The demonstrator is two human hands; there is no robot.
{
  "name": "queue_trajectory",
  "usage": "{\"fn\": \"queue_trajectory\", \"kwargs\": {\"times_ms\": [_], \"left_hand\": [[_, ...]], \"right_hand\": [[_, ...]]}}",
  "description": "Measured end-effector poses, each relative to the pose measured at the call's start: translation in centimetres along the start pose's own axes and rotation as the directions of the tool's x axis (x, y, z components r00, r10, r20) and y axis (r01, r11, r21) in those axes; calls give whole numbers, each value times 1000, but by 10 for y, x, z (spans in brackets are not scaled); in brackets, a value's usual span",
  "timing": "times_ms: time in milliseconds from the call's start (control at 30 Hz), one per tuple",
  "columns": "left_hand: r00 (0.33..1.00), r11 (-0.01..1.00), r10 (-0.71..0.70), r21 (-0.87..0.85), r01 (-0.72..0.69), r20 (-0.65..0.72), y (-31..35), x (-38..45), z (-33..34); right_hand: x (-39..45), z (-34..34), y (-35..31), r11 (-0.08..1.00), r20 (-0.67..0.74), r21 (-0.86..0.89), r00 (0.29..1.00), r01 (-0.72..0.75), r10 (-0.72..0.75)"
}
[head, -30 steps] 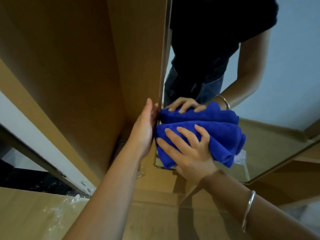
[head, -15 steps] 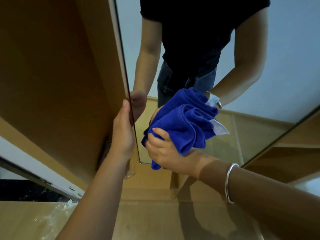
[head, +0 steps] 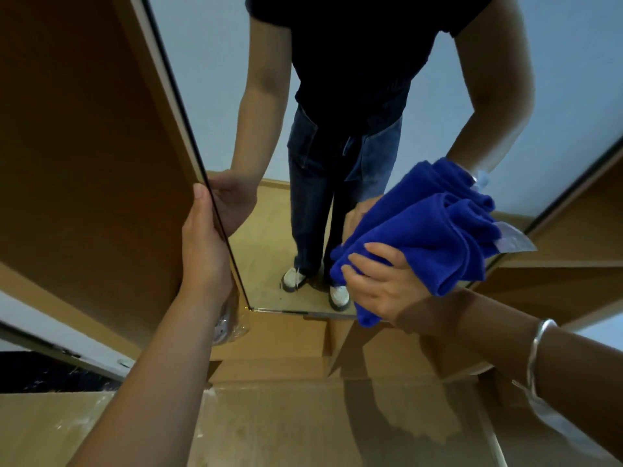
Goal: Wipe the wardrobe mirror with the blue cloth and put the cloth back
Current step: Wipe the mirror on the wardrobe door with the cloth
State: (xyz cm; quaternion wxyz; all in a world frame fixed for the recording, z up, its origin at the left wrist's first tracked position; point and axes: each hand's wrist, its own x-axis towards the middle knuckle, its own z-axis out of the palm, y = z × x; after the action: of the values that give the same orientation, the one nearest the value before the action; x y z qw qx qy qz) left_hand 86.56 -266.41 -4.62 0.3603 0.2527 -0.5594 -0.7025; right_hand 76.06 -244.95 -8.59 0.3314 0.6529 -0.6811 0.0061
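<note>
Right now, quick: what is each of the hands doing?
Left hand: grips the edge of the mirror door, fingers curled round it.
Right hand: holds the bunched blue cloth at the mirror.

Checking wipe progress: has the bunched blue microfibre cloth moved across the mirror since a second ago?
Yes. The blue microfibre cloth, gripped by the right hand, has moved rightwards, away from the mirror's left edge, which the left hand holds.

Both forearms are bare. A thin silver bangle (head: 536,355) circles the right wrist. The reflection at 12 o'clock shows a black tee (head: 364,45), blue jeans (head: 320,183), white shoes (head: 338,295).
</note>
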Motion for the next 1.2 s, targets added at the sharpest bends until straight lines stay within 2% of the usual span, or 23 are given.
{"fn": "queue_trajectory", "kwargs": {"times_ms": [33,100,267,400,567,600,667,733,800,833,900,967,1067,1200], "left_hand": [[1000,1000,12,-26,-12,3,-2,1,-1],[1000,999,13,-32,-13,12,-2,1,-3],[1000,999,-4,-47,2,-25,-6,-10,-4],[999,999,-33,-10,32,-38,-7,-17,-1],[998,998,-65,-24,65,-12,-5,-20,-5],[998,998,-58,-28,58,-1,-6,-20,-7],[998,998,-46,-43,48,44,-9,-17,-11],[995,997,-57,-37,61,88,-14,-15,-16],[992,996,-81,-37,85,91,-16,-14,-19],[992,995,-88,-42,92,88,-16,-14,-19],[992,994,-95,-46,99,80,-17,-14,-20],[993,994,-81,-62,87,82,-16,-14,-21],[994,994,-37,-97,47,102,-17,-16,-19],[995,991,24,-136,-11,97,-20,-17,-17]], "right_hand": [[-8,0,7,998,-38,-46,998,52,-54],[-22,-7,16,984,57,-113,990,137,-131],[-49,-29,33,972,111,-203,989,116,-95],[-52,-33,42,962,112,-221,984,162,-140],[-70,-45,50,961,60,-259,995,98,-86],[-75,-49,52,960,69,-272,997,64,-46],[-84,-52,52,959,-9,-264,995,-103,104],[-86,-51,42,920,-112,-100,923,-379,368],[-84,-50,25,762,-127,170,753,-624,645],[-84,-50,18,669,-107,286,671,-686,734],[-83,-46,10,566,-91,410,586,-715,805],[-80,-39,8,558,-146,428,554,-711,819],[-80,-20,0,513,-229,443,460,-735,858],[-86,5,-25,294,-143,549,259,-783,955]]}}
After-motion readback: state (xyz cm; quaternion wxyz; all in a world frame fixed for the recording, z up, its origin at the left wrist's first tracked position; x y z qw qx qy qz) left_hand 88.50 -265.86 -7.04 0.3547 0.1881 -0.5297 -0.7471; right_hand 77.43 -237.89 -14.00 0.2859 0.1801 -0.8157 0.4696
